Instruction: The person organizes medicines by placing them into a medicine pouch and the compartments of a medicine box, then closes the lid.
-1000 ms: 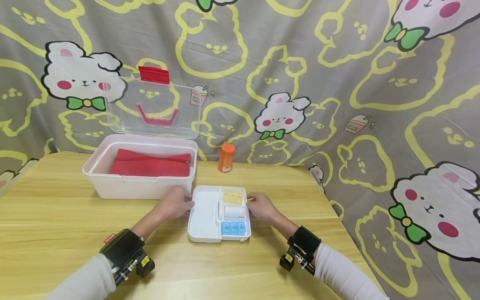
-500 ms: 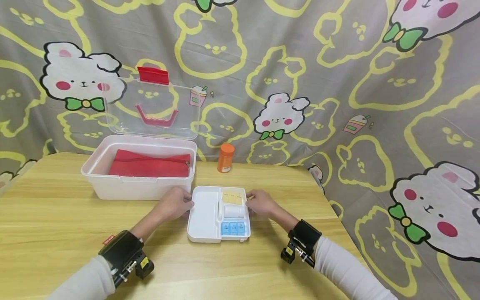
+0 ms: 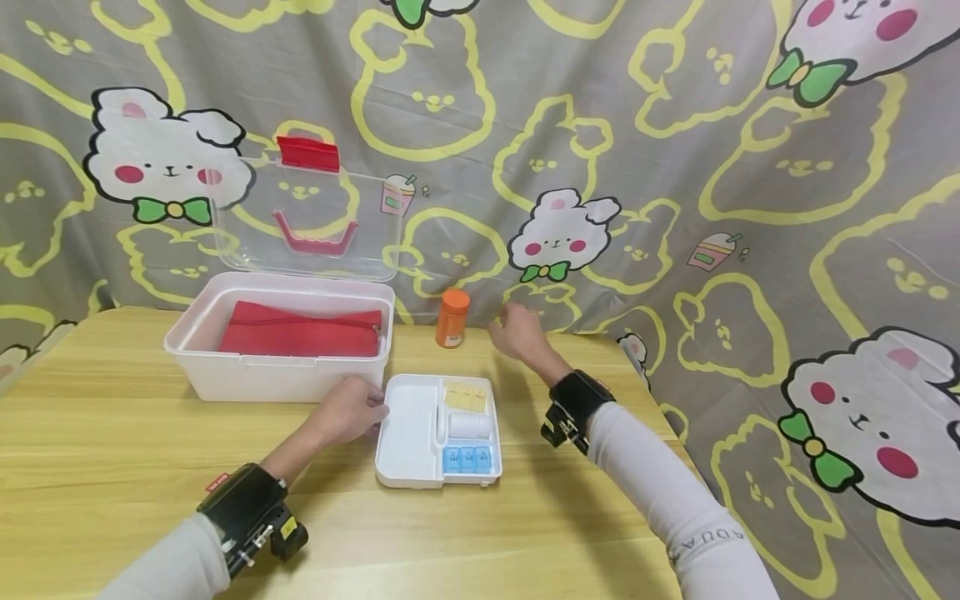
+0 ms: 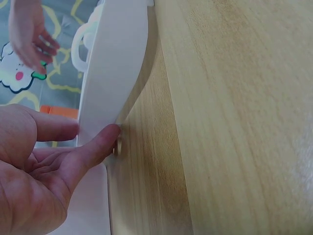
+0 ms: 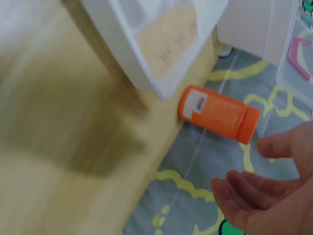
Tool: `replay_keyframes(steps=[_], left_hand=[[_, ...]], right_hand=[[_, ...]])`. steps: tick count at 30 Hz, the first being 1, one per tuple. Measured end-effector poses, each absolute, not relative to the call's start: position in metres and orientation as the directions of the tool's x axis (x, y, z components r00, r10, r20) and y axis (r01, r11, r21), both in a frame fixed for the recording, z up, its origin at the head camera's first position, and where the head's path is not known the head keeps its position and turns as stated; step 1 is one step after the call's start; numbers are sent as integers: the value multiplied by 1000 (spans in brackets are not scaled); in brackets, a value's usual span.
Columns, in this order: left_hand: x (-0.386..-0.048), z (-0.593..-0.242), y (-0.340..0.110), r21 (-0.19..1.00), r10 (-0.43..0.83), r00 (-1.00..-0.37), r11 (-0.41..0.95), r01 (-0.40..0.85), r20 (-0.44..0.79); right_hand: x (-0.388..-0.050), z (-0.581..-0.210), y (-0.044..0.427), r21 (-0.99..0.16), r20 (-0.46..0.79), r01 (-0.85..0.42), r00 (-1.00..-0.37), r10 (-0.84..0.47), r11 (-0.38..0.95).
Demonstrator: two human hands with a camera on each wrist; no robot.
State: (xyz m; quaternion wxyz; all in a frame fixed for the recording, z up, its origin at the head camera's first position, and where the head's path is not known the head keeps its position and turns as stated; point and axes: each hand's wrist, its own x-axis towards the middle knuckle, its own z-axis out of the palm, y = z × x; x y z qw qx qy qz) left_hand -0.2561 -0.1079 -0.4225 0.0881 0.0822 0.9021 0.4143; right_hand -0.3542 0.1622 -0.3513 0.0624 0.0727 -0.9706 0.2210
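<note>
A white pill organizer (image 3: 408, 433) lies opened out on the table, with a bare left half. Its right half holds a yellow lidded pill section (image 3: 465, 397), a small white bottle (image 3: 468, 426) and a blue lidded pill section (image 3: 467, 458). My left hand (image 3: 348, 410) pinches the organizer's left edge between thumb and finger, as the left wrist view shows. Raised above the table's back, my right hand (image 3: 520, 332) holds nothing. An upright orange bottle (image 3: 452, 318) stands just left of it; in the right wrist view, thumb and fingers are spread near its cap.
A white storage box (image 3: 285, 379) stands at the back left with a red zipped pouch (image 3: 300, 331) inside. Its clear lid (image 3: 247, 225) is raised against the patterned curtain (image 3: 450, 100). The wooden table (image 3: 315, 517) ends close behind the orange bottle.
My right hand has let go of the organizer's right edge and moved up and away, to beside the orange bottle. The left hand and the organizer have stayed in place.
</note>
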Motion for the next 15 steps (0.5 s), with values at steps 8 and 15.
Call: replay_keyframes(steps=[8, 15], left_hand=[[-256, -424, -107, 789, 224, -971, 610, 73, -84], [-257, -425, -109, 794, 230, -970, 603, 82, -74]], right_hand=[[-374, -336, 141, -480, 137, -95, -990, -32, 872], [-383, -332, 116, -507, 146, -60, -989, 17, 860]])
